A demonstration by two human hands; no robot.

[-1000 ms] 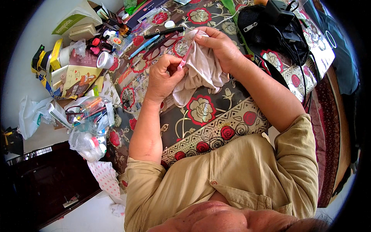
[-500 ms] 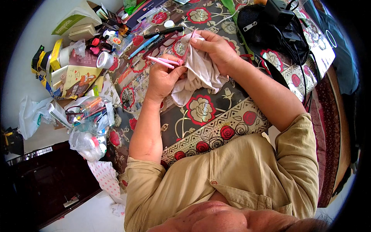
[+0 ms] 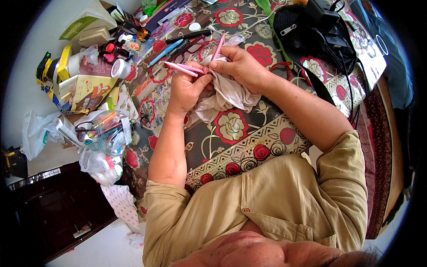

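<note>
Gripping pink pens (image 3: 184,69) together with a fold of pale cloth (image 3: 224,95), the left hand (image 3: 187,89) steadies both above the floral worktop (image 3: 249,142). The right hand (image 3: 240,66) pinches another pink pen (image 3: 218,46) upright against the cloth, apparently wiping it.

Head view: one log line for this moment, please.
left hand: holds pink pens | right hand: holds one pink pen | pale cloth: under both hands | surface: floral tablecloth

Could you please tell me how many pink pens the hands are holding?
2: one pink pen in the left hand, one in the right hand. Cloth may hide others.
</note>
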